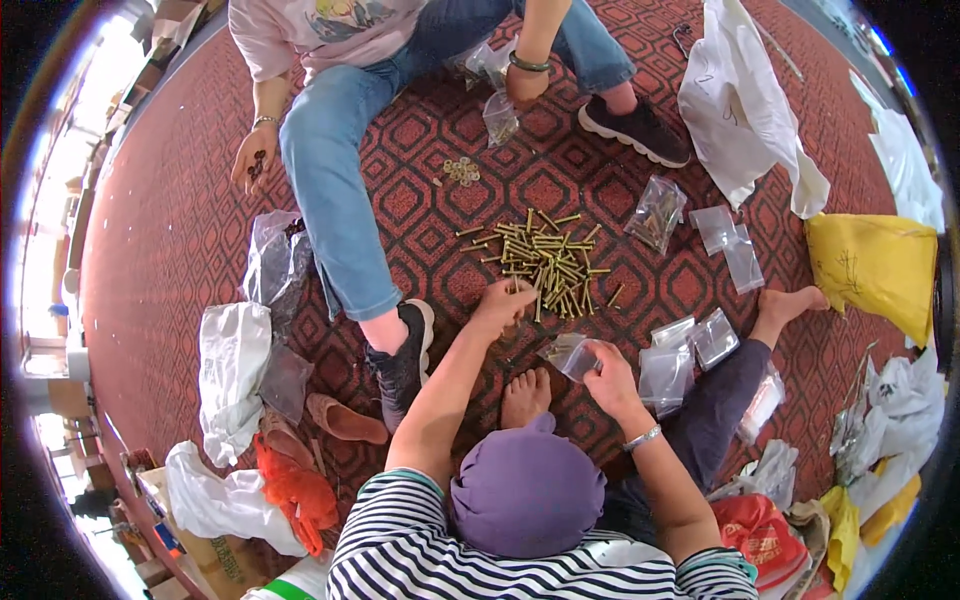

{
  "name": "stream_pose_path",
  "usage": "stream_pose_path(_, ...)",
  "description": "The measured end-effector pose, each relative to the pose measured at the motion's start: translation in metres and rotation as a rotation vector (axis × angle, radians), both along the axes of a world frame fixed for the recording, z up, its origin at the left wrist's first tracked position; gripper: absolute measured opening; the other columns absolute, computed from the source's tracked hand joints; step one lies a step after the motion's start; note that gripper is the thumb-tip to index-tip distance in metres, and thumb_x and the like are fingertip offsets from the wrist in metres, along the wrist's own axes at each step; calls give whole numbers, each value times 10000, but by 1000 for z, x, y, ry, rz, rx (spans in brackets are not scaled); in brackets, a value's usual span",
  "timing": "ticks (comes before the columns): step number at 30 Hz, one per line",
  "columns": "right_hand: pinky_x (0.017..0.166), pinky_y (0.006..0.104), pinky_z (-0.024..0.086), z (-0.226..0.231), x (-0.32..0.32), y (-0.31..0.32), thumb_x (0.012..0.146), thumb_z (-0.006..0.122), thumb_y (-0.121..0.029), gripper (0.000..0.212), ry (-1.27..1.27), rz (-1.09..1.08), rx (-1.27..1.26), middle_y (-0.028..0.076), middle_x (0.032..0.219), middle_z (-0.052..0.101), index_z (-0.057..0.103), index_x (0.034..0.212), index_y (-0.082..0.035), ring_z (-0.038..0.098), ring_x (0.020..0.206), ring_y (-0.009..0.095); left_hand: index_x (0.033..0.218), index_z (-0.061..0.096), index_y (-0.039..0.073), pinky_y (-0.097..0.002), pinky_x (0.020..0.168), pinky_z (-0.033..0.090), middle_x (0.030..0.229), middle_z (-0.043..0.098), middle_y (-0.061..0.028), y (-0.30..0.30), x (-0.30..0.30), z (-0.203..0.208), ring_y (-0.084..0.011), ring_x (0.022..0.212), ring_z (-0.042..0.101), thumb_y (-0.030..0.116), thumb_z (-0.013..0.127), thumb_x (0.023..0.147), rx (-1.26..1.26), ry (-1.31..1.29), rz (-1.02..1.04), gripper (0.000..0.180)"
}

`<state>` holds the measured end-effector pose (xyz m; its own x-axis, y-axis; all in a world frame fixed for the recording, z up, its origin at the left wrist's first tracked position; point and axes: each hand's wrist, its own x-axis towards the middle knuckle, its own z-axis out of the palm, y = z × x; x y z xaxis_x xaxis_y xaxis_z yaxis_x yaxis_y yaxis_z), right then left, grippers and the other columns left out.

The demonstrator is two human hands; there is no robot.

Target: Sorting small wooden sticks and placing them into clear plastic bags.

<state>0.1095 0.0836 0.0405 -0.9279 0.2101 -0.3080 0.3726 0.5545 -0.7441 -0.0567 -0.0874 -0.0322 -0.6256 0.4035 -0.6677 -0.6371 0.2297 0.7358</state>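
A loose heap of brass-coloured bolts (560, 262) lies on the patterned red carpet in front of me. My left hand (503, 306) is at the near left edge of this heap, its fingers curled and closed on a bolt, which they partly cover. To the right and nearer, my right hand (610, 380) grips a small clear plastic bag (568, 354) by its edge, between thumb and fingers. Something brownish shows at the bag's left end, too small to make out. A bare foot (526, 397) rests between my forearms.
Opposite sits another person with dark small parts in one hand (255, 168); the other holds a bag (500, 118). Pale washers (462, 171) lie beyond the bolts. A bag of bolts (656, 215), flat clear bags (668, 365), a yellow sack (872, 270) and a white sack (745, 110) lie right.
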Motion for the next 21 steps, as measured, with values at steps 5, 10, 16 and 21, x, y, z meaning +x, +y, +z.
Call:
stream_pose_path(5,815,335,446,-4,3,1,663,486,-31,430,41,5,11,142,1127,529,540,1089,-39,532,954,337,756,595,44,-347,473,403,634,553,-80,33,-9,-9,-209,542,501,208,587,737,-601,471,-292,166)
stream_pose_path(10,819,336,446,1,0,1,661,486,-30,423,74,-11,14,142,1127,530,546,1080,-39,531,958,338,753,603,-3,-385,501,429,646,576,-131,28,-11,-18,-302,538,499,179,564,704,-817,629,-509,192)
stream_pose_path(16,823,346,447,1,-1,3,663,499,-42,434,144,9,1,137,1148,521,538,1095,-48,531,975,335,744,583,10,-306,389,361,597,553,-109,-16,9,9,-212,419,443,153,577,714,-539,286,-410,146)
stream_pose_path(21,827,352,446,-15,-7,-6,666,525,-56,470,243,39,6,137,1175,504,508,1135,-66,528,995,331,738,562,53,-195,327,230,522,504,-42,-19,45,99,-77,377,384,144,591,737,-109,-133,-275,95)
